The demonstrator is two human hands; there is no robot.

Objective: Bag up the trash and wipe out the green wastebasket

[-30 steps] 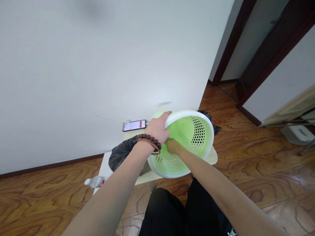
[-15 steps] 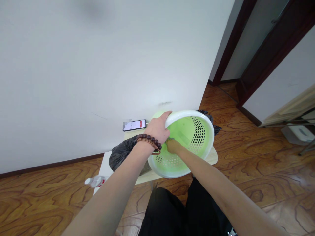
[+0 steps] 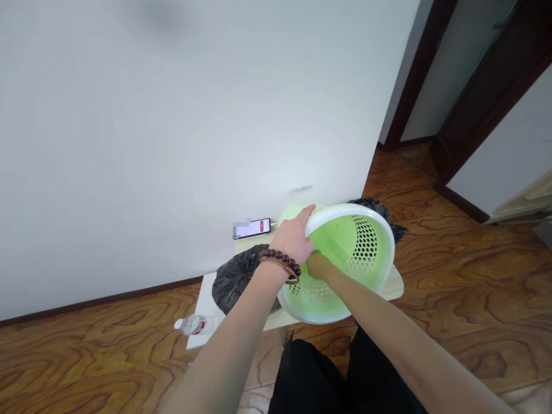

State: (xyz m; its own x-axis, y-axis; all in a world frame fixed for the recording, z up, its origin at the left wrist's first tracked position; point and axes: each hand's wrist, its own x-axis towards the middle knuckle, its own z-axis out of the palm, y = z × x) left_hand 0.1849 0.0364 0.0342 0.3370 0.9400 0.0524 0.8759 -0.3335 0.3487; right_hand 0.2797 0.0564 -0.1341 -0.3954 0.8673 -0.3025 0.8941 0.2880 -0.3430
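Observation:
A green plastic basket (image 3: 334,233) with a white rim and perforated sides lies tilted, its mouth turned towards me. With a beaded bracelet at its wrist, my left hand (image 3: 295,237) is closed over the upper left part of the rim. My right hand (image 3: 319,265) reaches inside against the left inner wall. Its fingers are curled, and a small greyish-green bit shows at their tips, too little to name. My left hand partly covers that spot.
The basket rests on a light wooden table (image 3: 393,286) against a white wall. A phone (image 3: 254,228) with a cable lies behind, black plastic bags (image 3: 235,279) sit on both sides, and a clear bottle (image 3: 192,325) lies at the left on a white surface.
The view has shifted, so everything sits further right and slightly lower. My left hand stays on the rim; my right hand remains inside, its fingers now more hidden behind my left hand.

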